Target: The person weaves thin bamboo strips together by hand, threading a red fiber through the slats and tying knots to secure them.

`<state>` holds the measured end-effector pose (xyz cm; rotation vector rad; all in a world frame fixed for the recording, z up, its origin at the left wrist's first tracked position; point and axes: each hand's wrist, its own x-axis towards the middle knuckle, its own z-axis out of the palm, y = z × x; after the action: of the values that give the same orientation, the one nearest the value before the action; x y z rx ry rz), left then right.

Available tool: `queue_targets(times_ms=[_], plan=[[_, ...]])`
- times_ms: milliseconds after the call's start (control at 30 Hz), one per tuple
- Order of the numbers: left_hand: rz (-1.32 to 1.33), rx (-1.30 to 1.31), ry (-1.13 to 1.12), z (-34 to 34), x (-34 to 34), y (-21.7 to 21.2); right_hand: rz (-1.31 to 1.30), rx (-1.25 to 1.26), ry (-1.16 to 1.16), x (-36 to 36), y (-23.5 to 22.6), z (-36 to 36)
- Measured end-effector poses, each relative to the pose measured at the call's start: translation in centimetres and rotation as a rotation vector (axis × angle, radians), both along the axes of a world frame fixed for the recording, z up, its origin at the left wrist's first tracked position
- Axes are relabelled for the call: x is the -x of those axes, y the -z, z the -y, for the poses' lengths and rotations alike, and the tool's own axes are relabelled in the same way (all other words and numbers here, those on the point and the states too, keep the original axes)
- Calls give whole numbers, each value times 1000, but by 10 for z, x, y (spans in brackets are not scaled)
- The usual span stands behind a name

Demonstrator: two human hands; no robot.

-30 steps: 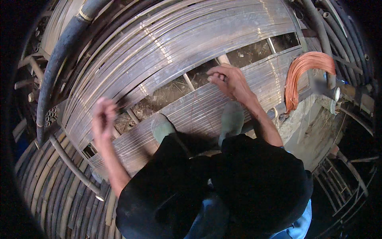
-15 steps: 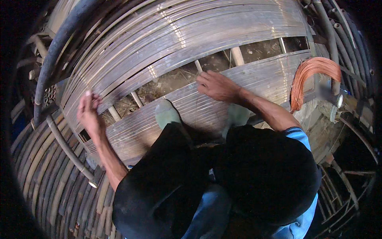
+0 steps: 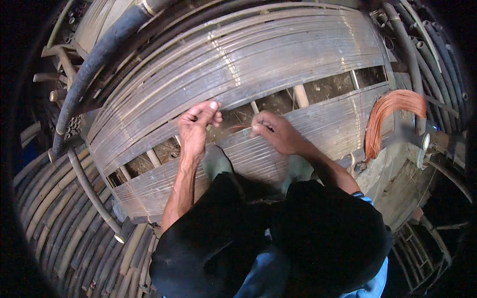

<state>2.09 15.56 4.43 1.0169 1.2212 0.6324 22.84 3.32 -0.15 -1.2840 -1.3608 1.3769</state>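
My left hand (image 3: 196, 124) is raised over the gap in a slatted bamboo panel (image 3: 293, 47), fingers curled and thumb pressed to the fingertips; whatever it pinches is too small to make out. To its right, my right hand (image 3: 280, 134) is closed in a pinch above the narrower lower strip of slats (image 3: 318, 119). From its fingertips a faint, thin reddish strand (image 3: 237, 128) runs toward the left hand. A thick bundle of orange strands (image 3: 395, 102) hangs in a bend over a bamboo pole at the right end of the slats.
My shoes (image 3: 216, 161) stand on the lower slats. A thick dark bamboo pole (image 3: 99, 62) slants along the left. Stacked bamboo poles (image 3: 64, 213) lie at the lower left. More poles (image 3: 439, 59) rest at the far right. Crosspieces (image 3: 300, 95) span the gap between the slats.
My left hand has moved right and inward from the left end of the gap, closing its fingers. My right hand has shifted slightly right and down. A reddish strand now shows between them.
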Motion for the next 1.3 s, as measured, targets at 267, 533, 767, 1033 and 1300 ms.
queue_targets(times_ms=[267, 533, 767, 1033, 1300], plan=[[87, 9, 33, -1, -44, -16, -440, 172, 448, -15, -36, -38], [131, 13, 50, -10, -65, -31, -453, 87, 485, -12, -52, -58], [234, 113, -66, -25, -59, -17, -426, 109, 567, -22, -51, -56], [140, -20, 57, -8, -75, -28, -394, 143, 555, -11, -59, -59], [130, -91, 65, -6, -78, -35, -374, 120, 539, -6, -61, -59]])
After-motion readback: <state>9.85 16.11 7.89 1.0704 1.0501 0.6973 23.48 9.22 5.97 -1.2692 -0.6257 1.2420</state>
